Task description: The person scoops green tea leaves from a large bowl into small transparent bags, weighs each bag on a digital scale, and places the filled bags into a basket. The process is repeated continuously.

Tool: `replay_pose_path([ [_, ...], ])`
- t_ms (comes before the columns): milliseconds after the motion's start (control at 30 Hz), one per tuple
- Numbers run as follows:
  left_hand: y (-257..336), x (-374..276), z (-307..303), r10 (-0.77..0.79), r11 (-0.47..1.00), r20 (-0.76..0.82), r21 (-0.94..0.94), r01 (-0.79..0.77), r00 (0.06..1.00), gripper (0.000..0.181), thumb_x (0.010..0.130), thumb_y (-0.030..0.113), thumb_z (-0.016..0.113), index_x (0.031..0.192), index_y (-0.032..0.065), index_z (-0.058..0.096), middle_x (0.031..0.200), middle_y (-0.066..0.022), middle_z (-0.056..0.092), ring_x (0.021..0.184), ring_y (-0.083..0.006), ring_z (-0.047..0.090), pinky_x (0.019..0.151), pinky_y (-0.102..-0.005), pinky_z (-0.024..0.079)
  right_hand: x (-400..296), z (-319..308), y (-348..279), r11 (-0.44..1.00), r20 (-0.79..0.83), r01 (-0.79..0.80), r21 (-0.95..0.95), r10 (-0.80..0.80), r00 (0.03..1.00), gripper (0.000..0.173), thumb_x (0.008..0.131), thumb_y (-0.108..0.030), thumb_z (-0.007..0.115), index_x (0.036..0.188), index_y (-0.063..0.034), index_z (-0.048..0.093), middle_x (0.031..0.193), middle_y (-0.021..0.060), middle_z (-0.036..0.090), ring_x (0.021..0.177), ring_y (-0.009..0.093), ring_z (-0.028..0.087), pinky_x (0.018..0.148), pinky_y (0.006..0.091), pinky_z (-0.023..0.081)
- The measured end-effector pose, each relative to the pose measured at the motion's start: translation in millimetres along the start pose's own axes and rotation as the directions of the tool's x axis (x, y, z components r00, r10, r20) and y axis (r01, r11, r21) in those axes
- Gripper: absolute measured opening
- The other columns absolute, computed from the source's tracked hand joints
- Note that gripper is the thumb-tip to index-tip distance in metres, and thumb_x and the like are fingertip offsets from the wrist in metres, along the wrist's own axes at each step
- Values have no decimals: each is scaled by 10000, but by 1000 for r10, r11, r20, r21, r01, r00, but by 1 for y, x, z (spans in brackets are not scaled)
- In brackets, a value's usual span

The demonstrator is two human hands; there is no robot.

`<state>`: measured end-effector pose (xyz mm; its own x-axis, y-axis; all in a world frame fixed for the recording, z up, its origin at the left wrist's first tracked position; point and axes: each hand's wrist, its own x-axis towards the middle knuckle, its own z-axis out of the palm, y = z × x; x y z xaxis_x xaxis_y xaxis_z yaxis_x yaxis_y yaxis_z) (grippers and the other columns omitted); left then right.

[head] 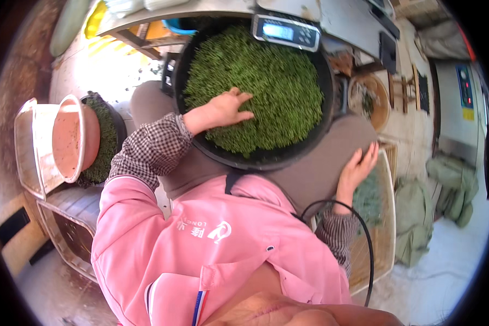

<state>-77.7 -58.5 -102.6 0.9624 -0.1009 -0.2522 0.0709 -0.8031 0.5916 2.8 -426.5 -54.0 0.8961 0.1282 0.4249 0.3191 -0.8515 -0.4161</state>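
A wide black basin (265,164) with side handles rests on my lap, filled with a dense mass of fine green plant shoots (269,85). My left hand (224,108) lies over the left part of the greens. Its thumb and fingers are apart, with nothing visible between them; the fingertips touch or hover just above the shoots, I cannot tell which. My right hand (358,165) rests on the outer side of my right knee (330,138), fingers spread and holding nothing. Beyond the basin, a digital scale display (286,32) overlaps its far rim.
A table (220,9) stands ahead. At left, a pink tub (71,138) leans by a dark container of greens (100,142) and plastic crates (65,212). At right are a crate with a green bag (368,195), a tan basin (381,95) and green cloth sacks (413,220). A black cable (368,240) loops near my right arm.
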Motion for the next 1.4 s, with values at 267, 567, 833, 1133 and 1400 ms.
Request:
replay_pose_path([
  [267,-81,16,-192,99,919,-867,268,290,489,441,802,312,648,1166,91,531,1098,-139,567,1042,-321,535,880,-394,449,3,4,-6,1000,14,5,21,-5,1000,411,892,-106,461,1269,48,415,1339,223,369,1237,371,351,1026,447,282],
  [567,-183,18,-322,-30,616,-867,376,692,498,445,724,422,671,937,31,662,916,-175,640,959,-375,556,889,-437,406,11,6,-12,1000,16,14,4,-14,1000,412,887,-95,459,1270,50,413,1328,218,374,1227,364,364,1021,439,296],
  [833,-225,-27,-348,-142,844,-694,288,453,706,509,647,380,755,1004,34,647,1126,-192,567,1090,-334,499,940,-401,382,8,6,-10,1000,16,13,-28,-13,1000,402,896,-115,452,1263,45,421,1322,220,378,1213,367,374,1009,445,308],
  [1133,-182,-41,-360,-381,775,-690,124,619,616,968,607,568,730,1328,32,370,1270,-230,452,1200,-357,410,1034,-408,309,9,7,-5,997,0,43,-59,-43,999,406,895,-129,463,1260,45,424,1313,219,392,1205,372,380,1010,445,302],
  [1400,-196,-32,-362,-377,798,-527,232,556,762,978,546,461,787,1334,47,381,1363,-213,366,1248,-324,376,1034,-386,296,10,9,-12,997,2,44,-60,-44,999,397,892,-112,469,1254,47,430,1312,218,396,1208,367,381,1008,439,306],
])
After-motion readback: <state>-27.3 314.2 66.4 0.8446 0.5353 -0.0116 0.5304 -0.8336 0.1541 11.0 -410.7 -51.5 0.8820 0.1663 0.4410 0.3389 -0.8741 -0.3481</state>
